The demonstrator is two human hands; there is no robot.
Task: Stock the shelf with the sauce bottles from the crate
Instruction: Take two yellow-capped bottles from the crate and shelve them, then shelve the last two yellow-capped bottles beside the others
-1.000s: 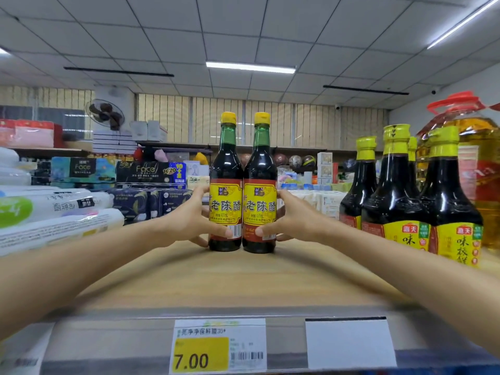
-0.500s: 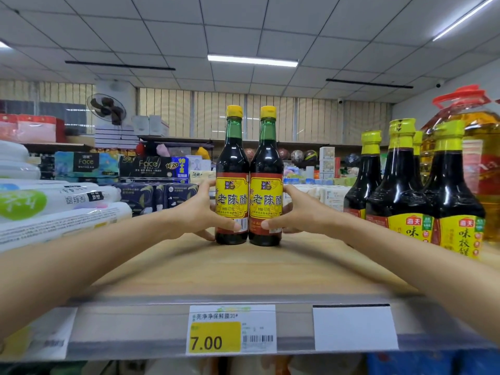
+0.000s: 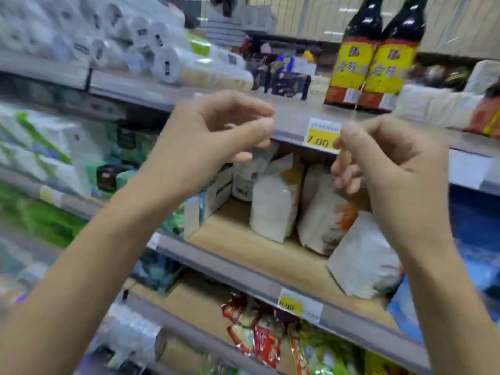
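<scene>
1. Two dark sauce bottles with yellow and red labels are seen standing upright on the top shelf, touching each other, a little back from its front edge and above the yellow price tag.
2. The left hand is held in the air in front of the shelf edge, empty, with the fingers loosely curled and nothing gripped.
3. The right hand is held beside it, below the bottles, also empty and half curled; neither hand is touching a bottle.
4. White bags are seen on the shelf below, and wrapped paper rolls to the left; the view is blurred.
5. The crate is not in view, so the number of bottles left cannot be told.
6. The step in hand is judged to be the gap between placements: one pair is set and the hands are free.
7. The next move is judged to call for a turn toward the crate, a firm grasp on further bottles, and placement just beside the standing pair without knocking it.
</scene>
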